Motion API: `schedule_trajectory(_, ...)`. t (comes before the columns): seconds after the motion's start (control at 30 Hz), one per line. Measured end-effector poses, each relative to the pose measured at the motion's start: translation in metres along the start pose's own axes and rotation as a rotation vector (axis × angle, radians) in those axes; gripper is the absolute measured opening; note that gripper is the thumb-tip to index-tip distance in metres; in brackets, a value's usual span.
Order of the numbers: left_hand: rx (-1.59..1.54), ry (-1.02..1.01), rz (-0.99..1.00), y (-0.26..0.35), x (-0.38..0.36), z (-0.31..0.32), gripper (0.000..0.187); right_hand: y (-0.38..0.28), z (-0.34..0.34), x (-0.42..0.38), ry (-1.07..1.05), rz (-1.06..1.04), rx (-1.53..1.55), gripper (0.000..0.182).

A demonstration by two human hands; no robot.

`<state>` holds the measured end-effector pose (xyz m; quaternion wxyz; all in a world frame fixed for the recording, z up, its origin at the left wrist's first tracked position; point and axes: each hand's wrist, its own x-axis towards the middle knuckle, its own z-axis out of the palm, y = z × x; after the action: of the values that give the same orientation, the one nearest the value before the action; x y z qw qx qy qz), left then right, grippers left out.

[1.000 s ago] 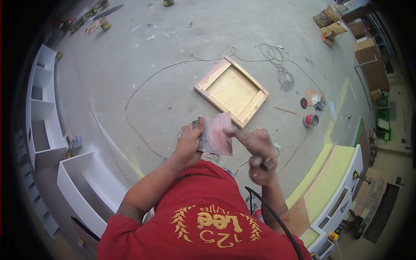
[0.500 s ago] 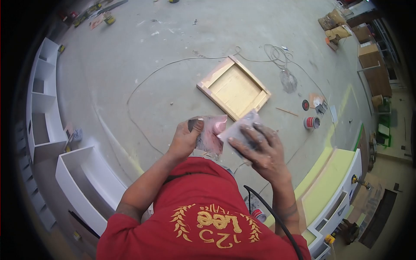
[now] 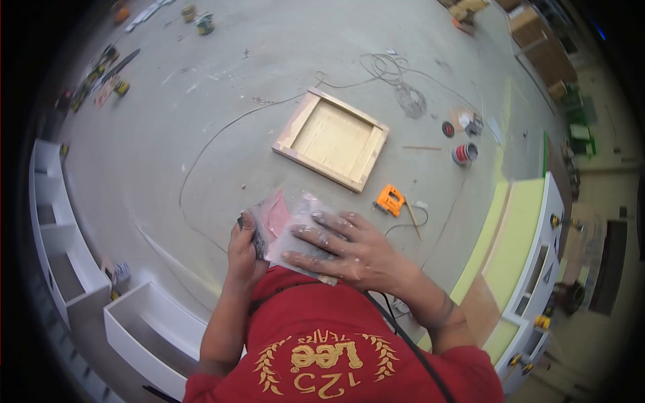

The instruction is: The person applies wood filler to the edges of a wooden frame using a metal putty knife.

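Gripping a pink-smeared plate by its edge, the left hand, lower centre of the head view, apparently leaves the smeared face accessible. The right hand grasps a pale sheet, fingers spread, seemingly for even pressure; thumb hidden. A wooden frame lies upper centre, apart from both.

at the centre of the frame, the right hand hides much of the pale sheet, its own thumb out of sight; that sheet overlaps the smeared sheet, so how far the pink paste extends cannot be told; the left hand has most fingers hidden; the bottom edge cuts off the red shirt; tools at upper left are too blurred to tell apart; the can at right has an unreadable label.
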<state>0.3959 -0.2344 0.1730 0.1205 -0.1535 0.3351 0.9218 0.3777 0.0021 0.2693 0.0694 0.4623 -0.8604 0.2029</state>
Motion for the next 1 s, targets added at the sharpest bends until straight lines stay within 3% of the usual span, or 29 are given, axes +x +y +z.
schedule_trajectory(0.1,-0.04,-0.074,-0.103,0.003,-0.006,0.027,0.053,0.026,0.069,-0.026,0.243,-0.038,0.054,0.046)
schedule_trajectory(0.13,-0.153,-0.077,-0.158,-0.002,-0.005,0.014,0.054,0.032,0.076,-0.033,0.227,0.054,0.172,0.045)
schedule_trajectory(0.17,-0.268,-0.078,-0.204,-0.009,-0.003,-0.009,0.055,0.038,0.077,-0.042,0.156,0.097,0.071,0.045)
schedule_trajectory(0.27,-0.448,-0.179,-0.258,-0.003,-0.005,-0.002,0.055,0.051,0.074,-0.064,0.004,0.159,-0.144,0.04)
schedule_trajectory(0.33,-0.414,-0.146,-0.311,-0.007,0.001,0.003,0.055,0.045,0.069,-0.067,0.218,0.108,-0.027,0.038)
schedule_trajectory(0.4,-0.296,0.032,-0.386,-0.028,0.012,-0.01,0.055,0.036,0.06,-0.061,0.377,0.011,-0.009,0.033)
schedule_trajectory(0.5,-0.284,-0.133,-0.469,-0.045,0.016,0.035,0.055,0.041,0.075,-0.06,0.402,-0.036,0.185,0.042)
schedule_trajectory(0.53,-0.217,-0.131,-0.419,-0.05,0.023,0.039,0.055,0.051,0.095,-0.067,0.582,-0.012,0.235,0.039)
schedule_trajectory(0.6,-0.086,-0.118,-0.321,-0.058,0.038,0.038,0.054,0.075,0.11,-0.09,0.457,0.161,0.135,0.041)
schedule_trajectory(0.73,-0.135,0.067,-0.265,-0.062,0.069,0.027,0.057,0.12,0.11,-0.12,0.097,0.464,0.067,0.045)
schedule_trajectory(0.83,-0.067,0.151,-0.23,-0.069,0.12,0.011,0.056,0.137,0.124,-0.112,0.511,0.834,0.454,0.043)
schedule_trajectory(0.93,-0.049,0.216,-0.27,-0.092,0.206,-0.012,0.054,0.156,0.124,-0.09,0.681,1.27,1.041,0.034)
schedule_trajectory(1.0,0.038,0.22,-0.281,-0.118,0.262,-0.029,0.053,0.189,0.14,-0.075,0.731,1.437,1.065,0.03)
